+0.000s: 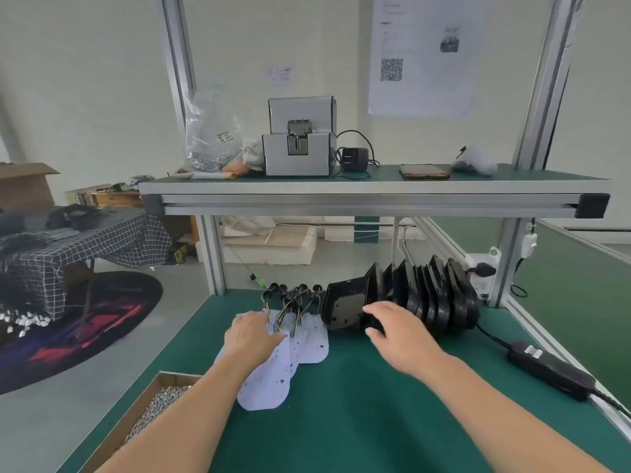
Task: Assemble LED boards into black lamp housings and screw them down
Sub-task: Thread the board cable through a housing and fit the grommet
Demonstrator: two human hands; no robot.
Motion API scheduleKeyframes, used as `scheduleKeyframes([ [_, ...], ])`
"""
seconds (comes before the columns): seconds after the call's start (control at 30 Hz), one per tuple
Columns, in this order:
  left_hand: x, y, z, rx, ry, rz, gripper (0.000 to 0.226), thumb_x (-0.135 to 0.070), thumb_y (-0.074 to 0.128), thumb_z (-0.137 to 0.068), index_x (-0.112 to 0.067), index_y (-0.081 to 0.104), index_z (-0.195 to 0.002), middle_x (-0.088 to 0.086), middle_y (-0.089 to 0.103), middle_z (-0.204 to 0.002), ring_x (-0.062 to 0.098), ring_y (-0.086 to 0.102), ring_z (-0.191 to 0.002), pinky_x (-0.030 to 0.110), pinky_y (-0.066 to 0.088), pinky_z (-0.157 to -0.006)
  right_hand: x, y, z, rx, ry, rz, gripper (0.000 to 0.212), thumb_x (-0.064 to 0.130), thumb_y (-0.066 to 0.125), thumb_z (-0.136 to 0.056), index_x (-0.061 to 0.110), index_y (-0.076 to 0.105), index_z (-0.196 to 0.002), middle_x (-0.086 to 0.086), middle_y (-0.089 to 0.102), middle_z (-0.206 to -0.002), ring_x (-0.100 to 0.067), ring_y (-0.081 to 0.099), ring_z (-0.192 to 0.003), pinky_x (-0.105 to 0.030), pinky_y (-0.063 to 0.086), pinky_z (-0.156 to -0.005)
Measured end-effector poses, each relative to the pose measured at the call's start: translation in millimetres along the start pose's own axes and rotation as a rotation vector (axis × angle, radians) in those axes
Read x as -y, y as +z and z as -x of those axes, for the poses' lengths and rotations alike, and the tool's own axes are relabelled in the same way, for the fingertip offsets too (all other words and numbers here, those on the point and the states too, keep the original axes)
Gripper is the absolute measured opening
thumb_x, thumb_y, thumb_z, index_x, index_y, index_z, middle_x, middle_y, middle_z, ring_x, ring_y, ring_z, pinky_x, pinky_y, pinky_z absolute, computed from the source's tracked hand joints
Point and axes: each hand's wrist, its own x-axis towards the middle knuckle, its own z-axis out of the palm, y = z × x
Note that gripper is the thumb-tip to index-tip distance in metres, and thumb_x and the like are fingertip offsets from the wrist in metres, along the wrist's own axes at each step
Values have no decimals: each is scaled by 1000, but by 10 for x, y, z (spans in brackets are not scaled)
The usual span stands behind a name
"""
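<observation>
Fanning out near the far edge of the table [358, 411], white LED boards [300, 349] with yellow wires lie under the relaxed fingers of the left hand [254, 334], while the right hand [399, 331] curls fingers and thumb around a glossy black lamp housing [343, 307] just beside them.

Green-matted bench [358, 421]. Holds at its middle a fanned stack of white LED boards [283, 363], with yellow and black wires [290, 307] running back to black plugs. Just right of these, carries a row of black housings [440, 295] standing on edge, the front housing [341, 308] tilted toward the boards. Bears a cardboard box of screws [150, 407] at the front left edge and a black power brick [549, 370] with its cable along the right.

Above, a green-topped shelf [512, 180]. Carries, left to right, a clear bag of screws [211, 138], a grey screw feeder [297, 148], a black plug [355, 158], a phone [424, 171] lying flat and a crumpled clear bag [474, 162].
</observation>
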Motion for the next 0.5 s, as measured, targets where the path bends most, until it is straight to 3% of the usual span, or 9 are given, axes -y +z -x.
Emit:
scheduleKeyframes([
  [0.17, -78, 127, -295, 17, -4, -98, 43, -46, 57, -93, -16, 61, -123, 4, 61, -127, 27, 51, -123, 38, 43, -98, 97, 392, -440, 67, -37, 114, 43, 22, 52, -102, 13, 49, -144, -2, 47, -147, -23, 41, -137, -34, 39, -111],
  [0.27, -83, 178, -373, 13, -31, -142, 36, -48, 55, -94, -14, 61, -105, 6, 64, -115, 29, 54, -119, 40, 43, -103, 106, 546, -590, 114, -36, 232, 32, 21, 54, -100, 11, 55, -130, -4, 53, -133, -26, 46, -128, -39, 44, -102],
  [0.33, -55, 256, -411, 17, -49, -159, 41, -49, 53, -94, -11, 65, -106, 5, 67, -110, 28, 58, -112, 41, 42, -105, 111, 649, -644, 149, -39, 306, 25, 18, 54, -100, 10, 57, -123, -6, 56, -127, -28, 48, -123, -39, 45, -97],
  [0.5, -40, 395, -475, 5, -53, -122, 33, -45, 51, -88, -20, 72, -89, 1, 65, -94, 26, 56, -101, 39, 39, -100, 85, 832, -679, 179, -44, 429, 21, 1, 52, -93, 8, 59, -111, -9, 58, -117, -29, 51, -115, -36, 43, -86],
])
